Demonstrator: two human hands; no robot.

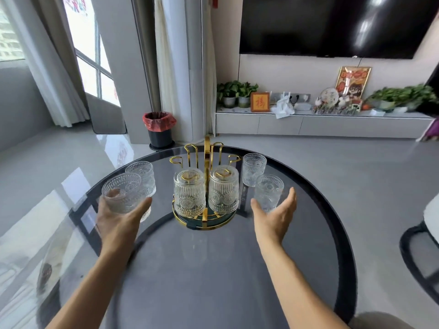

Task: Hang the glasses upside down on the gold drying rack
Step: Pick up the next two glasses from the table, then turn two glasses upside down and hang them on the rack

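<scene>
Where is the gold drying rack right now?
The gold drying rack stands mid-table in the head view, between the left hand and right hand, with two glasses already hung.

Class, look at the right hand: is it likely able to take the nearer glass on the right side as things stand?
Probably yes. The right hand is open just in front of that upright glass, nothing between them; the gold rack stands off to the left.

Television (332, 24) cut by top edge; shelf ornaments (332, 100) blurred; left hand (118, 222) fingers possibly behind held glass (122, 193)
</scene>
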